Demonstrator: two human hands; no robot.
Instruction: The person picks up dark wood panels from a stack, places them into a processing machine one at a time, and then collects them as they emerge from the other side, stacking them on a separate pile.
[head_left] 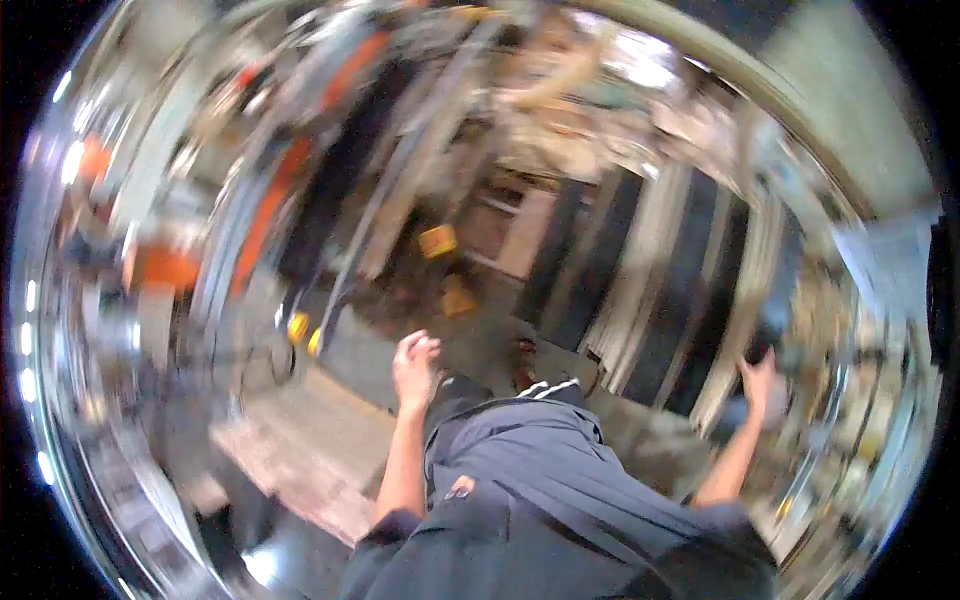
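Note:
My left hand [415,370] hangs in front of my body with its fingers loosely bent and a little apart; I make out nothing in it. Off to the right, my right hand [760,385] is held out with thumb and fingers spread. It is nearest to the pale outer edge of a row of long dark and light panels [670,290]. Blur hides whether it touches them. Between my arms is the dark grey clothing [520,450] I wear.
Long dark bars with orange parts [275,200] stand at the left, with yellow ends [300,327] low down. A yellow block [437,241] lies on the dirty floor ahead. Pale boards [300,450] lie at lower left. Cluttered material [580,120] is piled at the back.

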